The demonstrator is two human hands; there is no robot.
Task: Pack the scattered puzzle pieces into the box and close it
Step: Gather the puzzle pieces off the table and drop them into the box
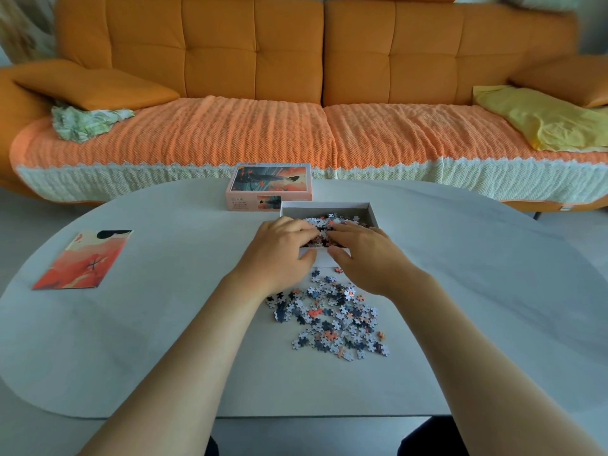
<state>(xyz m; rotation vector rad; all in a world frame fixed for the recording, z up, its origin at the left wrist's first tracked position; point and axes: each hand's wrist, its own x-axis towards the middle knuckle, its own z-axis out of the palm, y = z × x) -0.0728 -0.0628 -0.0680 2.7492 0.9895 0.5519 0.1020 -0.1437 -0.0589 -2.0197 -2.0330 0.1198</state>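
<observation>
The open white box (373, 210) stands on the table's middle, partly filled with small puzzle pieces (332, 220). My left hand (279, 251) and my right hand (365, 255) meet over its near edge. Their fingers lie on the pieces inside and both thumbs rest against the near wall. The fingertips are partly hidden among the pieces. A loose heap of scattered pieces (332, 319) lies on the table just in front of the box, under my wrists. The pink picture lid (269, 185) lies beyond the box to the left, touching its far corner.
A printed reference picture (84, 260) lies flat at the left of the pale oval table (477, 291). An orange sofa (322, 133) with cushions and a yellow cloth (543, 120) runs behind the table's far edge.
</observation>
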